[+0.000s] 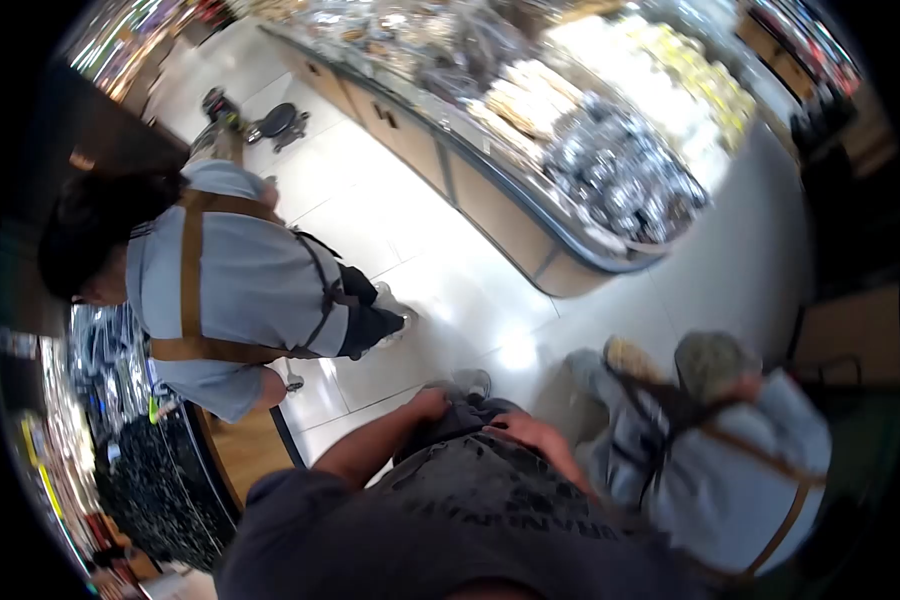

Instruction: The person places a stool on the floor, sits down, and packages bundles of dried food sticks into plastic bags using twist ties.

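1. Left hand (430, 403) rests against the front of the dark trousers (467, 415); blur hides its fingers, so I cannot tell whether they are clamped on cloth.
2. Right hand (520, 432) lies at the lower edge of the dark shirt (450, 478), apart from the left; whether it grips anything I cannot tell.
3. Trousers sit between the two hands, and the shirt spreads below them toward 6 o'clock. Both look soft, light and limp, unlikely to slip or break; the shirt's lower edge seems the easiest place to pinch.
4. At 10 o'clock stands a person with brown straps (250, 265); at 3 o'clock a person in a cap (740, 450) is just beside the right arm, leaving little elbow room.
5. At 1 o'clock a display bench (500, 210) carries silvery packets (625, 175), its rounded corner blocking that way. Pale floor (400, 290) lies between; a stool (282, 122) stands at 11 o'clock.
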